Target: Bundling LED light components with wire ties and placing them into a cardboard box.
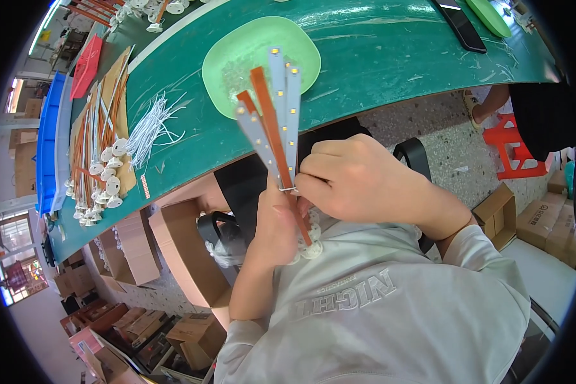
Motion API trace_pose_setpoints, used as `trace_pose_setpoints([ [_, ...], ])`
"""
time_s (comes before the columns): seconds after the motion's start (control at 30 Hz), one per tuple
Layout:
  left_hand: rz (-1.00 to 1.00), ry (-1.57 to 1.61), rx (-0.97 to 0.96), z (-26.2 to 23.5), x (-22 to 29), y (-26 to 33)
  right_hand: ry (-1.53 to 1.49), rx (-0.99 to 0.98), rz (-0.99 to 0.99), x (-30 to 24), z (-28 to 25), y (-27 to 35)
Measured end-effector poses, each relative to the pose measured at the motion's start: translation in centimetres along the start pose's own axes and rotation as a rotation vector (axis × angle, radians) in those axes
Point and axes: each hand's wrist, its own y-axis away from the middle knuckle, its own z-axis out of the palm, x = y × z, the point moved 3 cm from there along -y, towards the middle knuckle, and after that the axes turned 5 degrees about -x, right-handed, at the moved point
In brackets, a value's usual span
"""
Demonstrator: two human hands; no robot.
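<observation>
Bundle of LED strips held over the lap, just beyond the near edge of the green table (377, 51). The LED strip bundle (291, 109) stands tilted, its upper ends fanned apart; some strips show pale grey faces dotted with yellow LEDs, others orange-brown surfaces. The left hand (275, 224) is closed around the lower part of the bundle, with round white end caps (312, 246) below it, near the shirt. The right hand (342, 176) has its fingers curled narrowly against the bundle, pinching a thin white tie (288, 189) that crosses the strips; the fingertips are partly hidden. Behind the strips' upper ends, a light-green bowl (212, 73) on the table contains small clear pieces (237, 73), too small to identify. To the left lie a loose heap of white ties (152, 131) and, beside it, a pile of capped strips (99, 137) on brown cardboard (129, 67). A blue tray (47, 147) and a red basket (86, 67) occupy the table's left end. At upper right, a black smartphone (461, 25) lies near a 2nd green dish (489, 16). An open cardboard box (179, 249) sits below the table, left of the person.
</observation>
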Motion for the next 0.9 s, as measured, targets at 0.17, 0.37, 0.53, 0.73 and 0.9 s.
trace_pose_setpoints([
  [0.17,0.106,-0.366,-0.075,-1.1,0.7,-0.6,0.106,-0.073,0.019,-0.3,1.2,0.4],
  [0.37,-0.032,-0.458,-0.218,-2.1,2.0,0.1,-0.345,0.098,0.1,-0.4,4.0,1.0],
  [0.53,-0.162,-0.592,-0.075,-1.6,0.5,0.6,-1.323,0.173,0.572,-0.2,6.6,2.1],
  [0.73,0.043,-0.85,0.135,-1.4,-0.2,0.7,-2.486,0.091,0.902,-2.2,7.9,2.8],
  [0.9,-0.067,-0.702,0.142,-2.5,-0.5,0.9,-0.843,0.293,0.467,-0.3,5.7,1.8],
])
